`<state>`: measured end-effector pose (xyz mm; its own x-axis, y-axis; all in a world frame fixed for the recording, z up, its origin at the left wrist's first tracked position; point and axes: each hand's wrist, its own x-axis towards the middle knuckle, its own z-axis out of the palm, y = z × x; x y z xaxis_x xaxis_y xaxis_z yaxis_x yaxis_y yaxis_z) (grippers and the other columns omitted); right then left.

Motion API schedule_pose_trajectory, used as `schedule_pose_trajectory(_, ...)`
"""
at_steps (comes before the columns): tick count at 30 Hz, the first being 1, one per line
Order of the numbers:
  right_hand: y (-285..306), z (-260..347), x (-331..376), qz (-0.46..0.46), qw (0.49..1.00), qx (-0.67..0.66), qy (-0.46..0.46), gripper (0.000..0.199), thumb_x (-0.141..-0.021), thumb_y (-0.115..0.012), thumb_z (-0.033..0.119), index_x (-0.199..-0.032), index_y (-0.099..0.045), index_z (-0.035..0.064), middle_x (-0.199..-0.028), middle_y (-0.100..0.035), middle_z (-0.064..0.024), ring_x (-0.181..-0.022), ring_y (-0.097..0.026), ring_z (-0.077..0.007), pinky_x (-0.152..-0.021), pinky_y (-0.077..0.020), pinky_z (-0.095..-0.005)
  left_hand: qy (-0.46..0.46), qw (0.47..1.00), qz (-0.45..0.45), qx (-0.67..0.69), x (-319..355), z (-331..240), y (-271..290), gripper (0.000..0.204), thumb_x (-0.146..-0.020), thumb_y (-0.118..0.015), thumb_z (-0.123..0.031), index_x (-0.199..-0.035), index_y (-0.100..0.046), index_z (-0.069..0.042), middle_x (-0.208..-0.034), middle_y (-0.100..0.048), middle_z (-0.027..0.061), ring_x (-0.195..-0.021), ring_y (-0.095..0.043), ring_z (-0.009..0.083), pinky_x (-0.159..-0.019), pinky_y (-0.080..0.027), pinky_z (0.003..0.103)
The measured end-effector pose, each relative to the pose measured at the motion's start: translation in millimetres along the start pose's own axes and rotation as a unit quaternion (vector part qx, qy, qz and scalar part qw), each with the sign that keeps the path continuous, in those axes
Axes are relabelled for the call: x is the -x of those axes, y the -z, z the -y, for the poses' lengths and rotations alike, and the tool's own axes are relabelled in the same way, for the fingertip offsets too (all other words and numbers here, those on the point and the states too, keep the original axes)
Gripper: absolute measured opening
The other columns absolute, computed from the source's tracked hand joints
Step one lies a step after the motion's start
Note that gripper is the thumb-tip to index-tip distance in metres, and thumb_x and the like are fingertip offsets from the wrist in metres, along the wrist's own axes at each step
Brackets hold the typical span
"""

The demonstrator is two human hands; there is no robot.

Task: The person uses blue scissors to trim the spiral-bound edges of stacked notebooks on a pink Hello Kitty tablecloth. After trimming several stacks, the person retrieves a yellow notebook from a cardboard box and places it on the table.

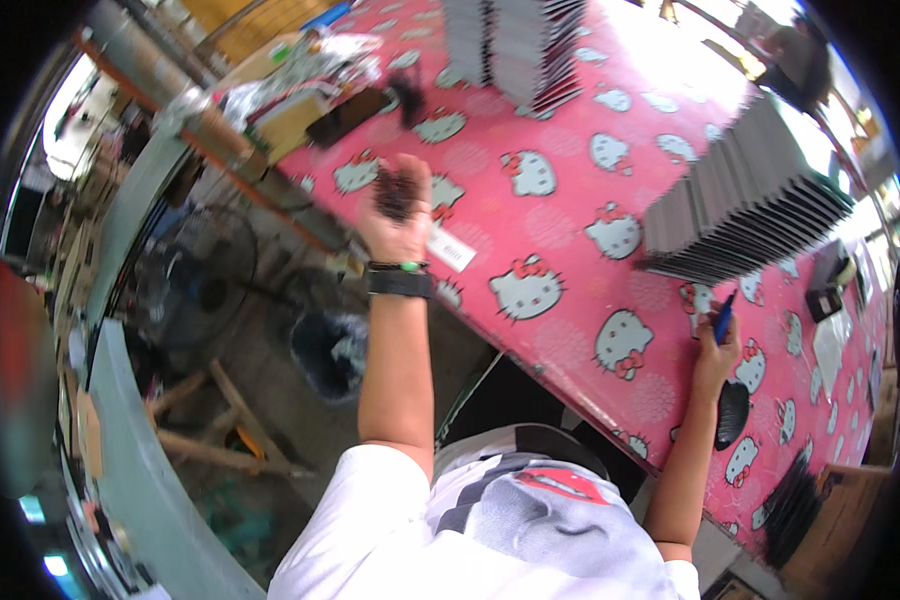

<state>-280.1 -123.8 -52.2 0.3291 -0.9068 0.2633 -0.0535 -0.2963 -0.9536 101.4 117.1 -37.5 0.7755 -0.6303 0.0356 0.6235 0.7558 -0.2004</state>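
My left hand is palm up over the table's left edge, fingers slightly curled. On it sits a clump of small dark pieces, too blurred to name. A white printed label lies beside the wrist. My right hand is closed around a slim blue pen-like tool, tip pointing away from me. Just beyond it stands a long row of thin grey-and-black panels. A black oval object resembling a computer mouse lies next to my right wrist.
A pink table cover with cartoon cats spans the table. More stacked panels stand at the back. Another dark clump, a brown box and plastic wrap lie at the far left. A lined bin and fan stand below.
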Motion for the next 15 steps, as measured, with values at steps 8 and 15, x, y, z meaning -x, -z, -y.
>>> schedule_pose_trajectory(8,0.8,-8.2,-1.6,-0.005,1.000,0.015,-0.006,0.028,-0.079,-0.064,0.008,-0.106,-0.061,0.0010,-0.083,-0.054,0.0006,-0.071,-0.049,-0.0068,-0.065,-0.0399,-0.0209,-0.396,0.887,-0.151,-0.185,108.0,-229.9,10.2,0.026,-0.091,-0.041,-0.020,-0.095,-0.063,-0.007,-0.103,-0.063,0.0165,-0.095,-0.061,0.0354,-0.096,-0.039,0.058)
schedule_pose_trajectory(15,4.6,0.0,-2.1,-0.004,0.998,0.064,0.010,0.030,-0.080,-0.065,0.013,-0.108,-0.061,0.0013,-0.082,-0.054,0.0010,-0.070,-0.047,-0.0067,-0.065,-0.0382,-0.0205,-0.360,0.577,-0.601,-0.420,219.0,-321.8,158.9,0.045,-0.096,-0.034,-0.040,-0.118,-0.056,-0.008,-0.124,-0.055,0.0160,-0.111,-0.054,0.0334,-0.095,-0.039,0.048)
